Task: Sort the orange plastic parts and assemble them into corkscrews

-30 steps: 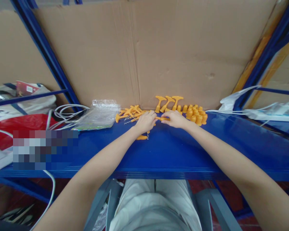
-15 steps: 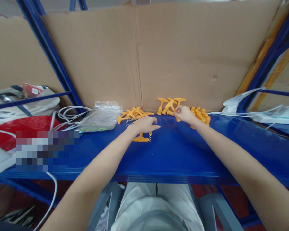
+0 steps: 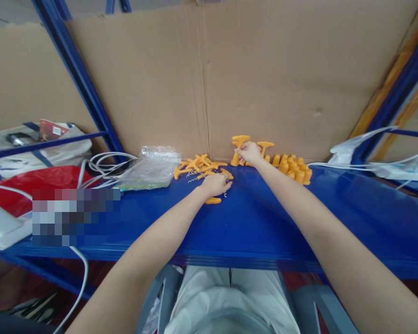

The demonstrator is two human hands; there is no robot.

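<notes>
My right hand (image 3: 250, 153) is at the back of the table, its fingers closed around the stem of an upright orange corkscrew (image 3: 241, 138) with a T-shaped handle. Another upright corkscrew (image 3: 265, 144) stands just right of that hand, which partly covers the row. My left hand (image 3: 216, 184) is low over the table, fingers closed on a corkscrew (image 3: 226, 174) whose handle sticks out past them. Beneath it lies one more corkscrew (image 3: 213, 201). Behind the left hand is a pile of orange corkscrews (image 3: 198, 162) with bare metal spirals.
A cluster of orange sleeves (image 3: 294, 169) stands on the blue table (image 3: 251, 222) at right. Clear plastic bags (image 3: 149, 171) and white cables (image 3: 106, 162) lie left. A cardboard sheet (image 3: 264, 83) forms the back wall. A white power strip (image 3: 404, 167) is far right.
My right hand has left the left hand and moved back to the upright row with a corkscrew. My left hand opened, then closed on another corkscrew. The view has shifted slightly.
</notes>
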